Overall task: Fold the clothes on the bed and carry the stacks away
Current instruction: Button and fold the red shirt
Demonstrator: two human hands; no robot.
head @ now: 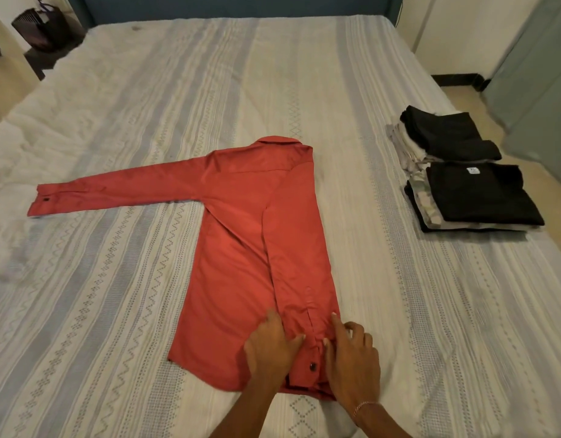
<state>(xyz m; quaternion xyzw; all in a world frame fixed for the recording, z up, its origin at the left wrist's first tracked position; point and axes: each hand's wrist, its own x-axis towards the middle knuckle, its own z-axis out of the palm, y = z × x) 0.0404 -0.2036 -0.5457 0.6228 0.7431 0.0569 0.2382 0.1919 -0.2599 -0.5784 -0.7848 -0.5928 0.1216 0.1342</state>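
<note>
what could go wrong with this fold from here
1. The red long-sleeved shirt has its other sleeve lying outstretched; pulling it across may drag the folded sleeve crooked once both hands lift off its cuff.
2. The two stacks of folded dark and pale clothes near the bed edge could topple.

Shirt (241, 248) lies mid-bed (399, 311), two folded stacks (468, 172) to its right

Both forearms come in bare from around 6 o'clock with no sleeves showing, left hand (269, 346) wearing nothing at all, right hand (352, 358) with just a thin pale beaded bracelet (363, 407) round the wrist.
</note>
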